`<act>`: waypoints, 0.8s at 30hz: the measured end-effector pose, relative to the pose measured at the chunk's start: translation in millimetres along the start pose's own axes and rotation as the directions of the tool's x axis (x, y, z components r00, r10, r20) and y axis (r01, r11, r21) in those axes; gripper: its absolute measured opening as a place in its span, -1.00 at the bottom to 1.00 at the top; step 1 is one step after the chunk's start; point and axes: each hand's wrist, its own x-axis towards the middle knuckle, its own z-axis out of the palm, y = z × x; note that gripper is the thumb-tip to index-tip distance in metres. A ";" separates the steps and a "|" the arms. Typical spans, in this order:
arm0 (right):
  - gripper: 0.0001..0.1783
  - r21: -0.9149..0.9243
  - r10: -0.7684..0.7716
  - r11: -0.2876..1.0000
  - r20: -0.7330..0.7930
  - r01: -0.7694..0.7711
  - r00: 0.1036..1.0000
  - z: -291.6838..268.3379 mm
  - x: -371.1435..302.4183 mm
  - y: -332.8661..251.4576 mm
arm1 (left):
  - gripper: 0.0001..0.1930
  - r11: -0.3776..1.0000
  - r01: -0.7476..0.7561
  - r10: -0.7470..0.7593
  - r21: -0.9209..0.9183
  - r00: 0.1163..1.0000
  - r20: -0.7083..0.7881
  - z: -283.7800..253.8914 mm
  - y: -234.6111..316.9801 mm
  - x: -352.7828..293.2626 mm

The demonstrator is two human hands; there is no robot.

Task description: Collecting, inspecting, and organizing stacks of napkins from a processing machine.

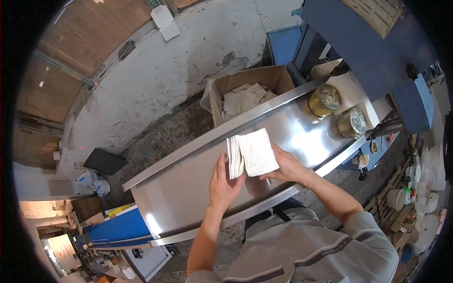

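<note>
Over the shiny steel chute table [184, 188], a stack of white folded paper napkins [257, 153] is held between my two hands. My left hand [222, 184] presses against the stack's left side, where the layered edges fan out a little. Closed on the right side is my right hand [287, 166], its fingers partly hidden behind the paper. The top face of the stack is turned up and slightly tilted. Two round weights or jars with shiny, crinkled tops [324, 100] stand at the table's right end, by white paper [347, 89] coming from the machine.
A blue machine [363, 42] rises at the far right. Beyond the table's raised rim stands a cardboard box [278, 78] with several loose white paper pieces. A blue surface [118, 228] adjoins the table's left end. Pallets and white rolls [429, 203] lie at the right.
</note>
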 end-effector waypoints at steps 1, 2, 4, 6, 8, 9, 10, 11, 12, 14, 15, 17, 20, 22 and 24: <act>0.13 0.002 -0.012 1.000 -0.005 0.012 1.000 -0.1 -0.1 0.0 | -0.13 0.998 -0.046 0.048 0.050 0.998 -0.033 0.9 1.4 -0.7; 0.13 0.001 -0.012 1.000 -0.004 0.012 1.000 -0.1 -0.2 -0.1 | -0.13 0.998 -0.045 0.047 0.050 0.998 -0.034 1.9 1.8 -0.7; 0.13 0.010 -0.013 1.000 -0.008 0.013 1.000 0.2 -0.2 -0.7 | -0.25 0.994 -0.093 0.100 0.065 0.989 -0.113 4.5 1.6 -0.9; 0.13 0.018 -0.012 1.000 -0.020 0.013 1.000 1.1 -0.3 -1.3 | -0.31 0.996 -0.029 0.040 0.082 0.990 -0.138 15.6 0.3 -6.7; 0.13 0.028 -0.017 0.999 -0.030 0.018 0.999 2.1 0.4 -2.0 | -0.36 0.994 0.036 -0.019 0.100 0.985 -0.169 27.0 -0.6 -10.5; 0.13 0.025 -0.015 1.000 -0.027 0.015 1.000 3.2 0.6 -1.8 | -0.39 0.991 0.002 0.028 0.132 0.974 -0.223 31.9 -0.9 -11.5; 0.13 0.021 -0.008 1.000 -0.026 0.008 1.000 3.7 0.3 -1.5 | -0.42 0.986 -0.033 0.076 0.163 0.960 -0.271 35.9 1.9 -11.1; 0.13 0.021 -0.008 1.000 -0.027 0.008 1.000 3.7 0.4 -2.6 | -0.44 0.985 -0.007 0.053 0.171 0.963 -0.264 38.7 5.7 -11.9; 0.12 0.028 0.007 1.000 -0.014 -0.007 1.000 3.2 1.0 -5.1 | -0.44 0.985 -0.008 0.053 0.171 0.963 -0.264 40.5 9.6 -12.0; 0.10 0.032 0.027 0.999 -0.006 -0.027 1.000 2.8 0.1 -3.9 | -0.38 1.000 0.001 0.005 0.024 0.969 -0.245 41.3 19.4 -9.0; 0.08 0.022 0.005 1.000 -0.015 -0.005 1.000 4.6 -0.5 -0.1 | -0.38 1.000 -0.002 0.007 0.023 0.970 -0.242 37.3 24.4 -9.2; 0.06 0.014 -0.014 1.000 -0.027 0.014 1.000 6.6 -0.7 4.9 | -0.30 0.953 0.135 -0.126 -0.270 0.991 0.052 25.6 33.5 -11.2; 0.21 -0.025 -0.087 0.996 0.014 0.088 0.996 6.9 2.3 4.3 | -0.24 0.976 0.062 -0.058 -0.209 0.998 0.028 32.4 3.3 -14.2; 0.20 0.010 -0.032 0.999 0.043 0.032 0.999 5.2 1.9 2.0 | -0.23 0.989 0.012 -0.010 -0.151 1.000 0.017 29.6 -4.8 -11.1; 0.20 0.022 -0.020 1.000 0.047 0.019 0.999 2.1 1.3 -0.4 | -0.21 0.989 0.052 -0.042 -0.139 0.996 0.073 25.8 -1.4 -8.0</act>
